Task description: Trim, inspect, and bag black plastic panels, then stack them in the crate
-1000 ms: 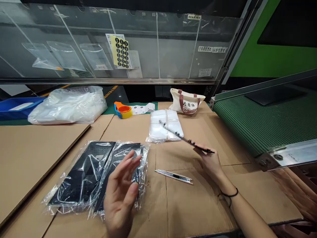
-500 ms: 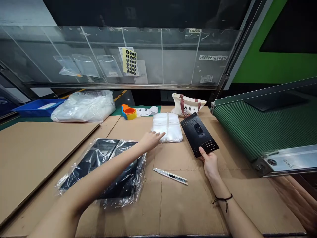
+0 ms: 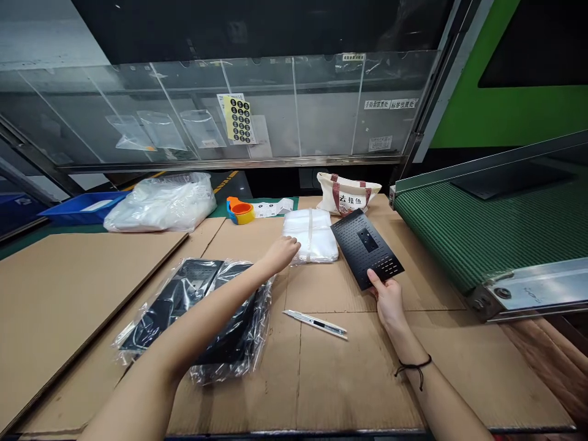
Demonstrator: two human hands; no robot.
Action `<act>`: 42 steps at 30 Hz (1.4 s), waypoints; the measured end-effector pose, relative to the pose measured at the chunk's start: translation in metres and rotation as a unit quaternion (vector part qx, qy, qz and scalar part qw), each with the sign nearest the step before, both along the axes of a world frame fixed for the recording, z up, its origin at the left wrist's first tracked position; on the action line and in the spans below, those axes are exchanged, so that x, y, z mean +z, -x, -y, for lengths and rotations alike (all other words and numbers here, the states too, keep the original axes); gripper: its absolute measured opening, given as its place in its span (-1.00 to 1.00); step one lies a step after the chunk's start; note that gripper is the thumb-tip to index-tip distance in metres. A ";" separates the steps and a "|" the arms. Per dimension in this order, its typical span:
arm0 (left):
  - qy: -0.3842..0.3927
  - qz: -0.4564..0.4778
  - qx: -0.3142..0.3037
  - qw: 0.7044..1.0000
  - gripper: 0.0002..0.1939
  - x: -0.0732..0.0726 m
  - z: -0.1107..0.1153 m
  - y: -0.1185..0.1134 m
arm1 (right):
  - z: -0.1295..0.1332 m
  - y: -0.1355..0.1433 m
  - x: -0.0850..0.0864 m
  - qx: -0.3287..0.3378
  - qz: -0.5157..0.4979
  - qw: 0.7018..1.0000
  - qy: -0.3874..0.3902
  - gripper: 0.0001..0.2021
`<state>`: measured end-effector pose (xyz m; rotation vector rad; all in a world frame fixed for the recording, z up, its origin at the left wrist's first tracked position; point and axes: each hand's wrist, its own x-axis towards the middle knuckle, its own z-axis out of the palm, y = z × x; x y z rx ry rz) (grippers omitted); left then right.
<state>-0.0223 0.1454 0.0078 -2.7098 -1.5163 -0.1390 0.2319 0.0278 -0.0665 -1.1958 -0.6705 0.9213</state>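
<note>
My right hand [image 3: 389,300] grips a thin black perforated panel [image 3: 358,251] by its lower edge, thumb on top. The panel is tilted above the cardboard, and a dark rectangular piece shows at its middle. My left hand [image 3: 281,252] is at the left edge of a stack of clear plastic bags [image 3: 316,248] with a band around it. Its fingers are curled closed, and what they may pinch is hidden. Under my left forearm lie black panels wrapped in clear plastic [image 3: 229,331]. A utility knife [image 3: 316,323] rests on the cardboard between my arms.
On the right, a green conveyor belt [image 3: 487,233] carries a dark flat panel [image 3: 509,179]. A cloth bag [image 3: 349,195], a tape roll [image 3: 241,212], a bulky plastic bag [image 3: 160,202] and a blue tray [image 3: 68,211] stand behind. Cardboard [image 3: 68,294] lies at left.
The fingers of my left hand, stretched over the bag stack before, are now curled in at its left edge. My right hand still holds the panel in nearly the same place.
</note>
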 end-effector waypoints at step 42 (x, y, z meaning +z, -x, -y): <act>0.100 0.479 0.280 0.826 -0.71 -0.002 -0.056 -0.015 | 0.024 0.030 0.015 0.094 0.280 0.955 -0.014 -0.50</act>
